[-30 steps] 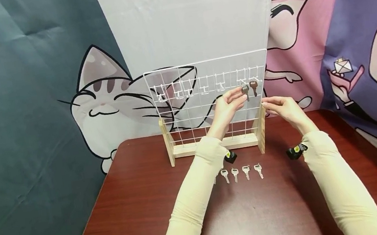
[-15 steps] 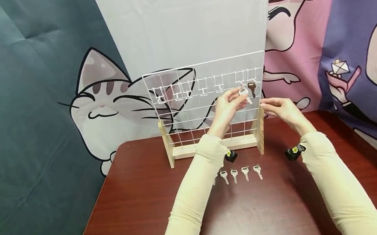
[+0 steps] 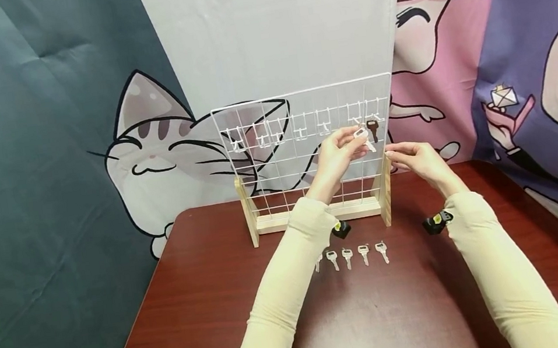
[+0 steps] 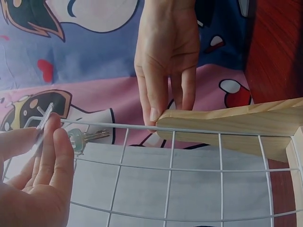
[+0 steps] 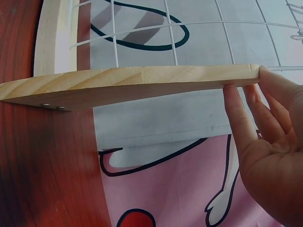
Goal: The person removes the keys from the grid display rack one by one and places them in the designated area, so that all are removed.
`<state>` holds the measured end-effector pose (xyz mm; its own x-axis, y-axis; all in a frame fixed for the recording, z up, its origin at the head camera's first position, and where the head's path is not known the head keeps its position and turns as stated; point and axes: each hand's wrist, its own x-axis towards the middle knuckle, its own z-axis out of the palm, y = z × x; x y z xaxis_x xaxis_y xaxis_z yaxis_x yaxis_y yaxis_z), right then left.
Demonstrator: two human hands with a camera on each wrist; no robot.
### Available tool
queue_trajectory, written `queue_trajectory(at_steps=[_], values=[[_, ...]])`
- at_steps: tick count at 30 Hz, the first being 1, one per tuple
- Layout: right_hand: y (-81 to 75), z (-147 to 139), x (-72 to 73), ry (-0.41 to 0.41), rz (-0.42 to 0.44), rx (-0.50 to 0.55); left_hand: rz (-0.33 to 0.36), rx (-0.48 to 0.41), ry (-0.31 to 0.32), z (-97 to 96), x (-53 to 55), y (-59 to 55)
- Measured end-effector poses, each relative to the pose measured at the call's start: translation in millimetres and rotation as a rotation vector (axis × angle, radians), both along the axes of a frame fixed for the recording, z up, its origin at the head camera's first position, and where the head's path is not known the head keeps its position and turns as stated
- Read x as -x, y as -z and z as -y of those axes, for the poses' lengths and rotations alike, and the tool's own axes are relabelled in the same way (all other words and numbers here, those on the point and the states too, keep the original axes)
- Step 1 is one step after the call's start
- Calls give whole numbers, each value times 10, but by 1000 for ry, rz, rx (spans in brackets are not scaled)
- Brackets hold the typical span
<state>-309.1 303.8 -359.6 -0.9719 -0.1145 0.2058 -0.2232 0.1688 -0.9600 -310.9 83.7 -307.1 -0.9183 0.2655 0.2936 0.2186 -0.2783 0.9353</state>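
Left hand: thumb and fingers [image 3: 337,157] close together, pinching a silver key [image 3: 361,135]
Silver key: tilted, its blade slanting down to the right, near the upper right corner of the wire grid [image 3: 300,92]; a hook is just above it (whether they touch, I cannot tell)
Right hand: thumb and fingertips [image 3: 417,160] held narrow, gripping the top end of the right wooden leg [image 3: 387,192]
Hanging key: a dark-looking key [image 3: 372,130] on a hook by the grid's right edge, just beside the silver key
Hooks: a row of white hooks [image 3: 324,128] across the upper part of the grid
Stand: the right leg, a left wooden leg [image 3: 247,210] and a crossbar [image 3: 358,209] carry the grid, near the far edge of the brown table [image 3: 185,304]
Loose keys: a row of keys [image 3: 348,258] in front of the stand's right half; the leftmost is partly hidden by the left sleeve [image 3: 284,296]
Backdrop: cloth with a cartoon cat [image 3: 152,173] beyond the table's far edge
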Motion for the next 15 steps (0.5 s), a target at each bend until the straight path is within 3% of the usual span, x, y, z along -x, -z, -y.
queue_trajectory(at_steps=[7,15], values=[[9,-15,-32,-5,1,-3,-6,22,39,58,-50,64],[-41,6,-11,21,11,5,-55,139,90,255,-111,90]])
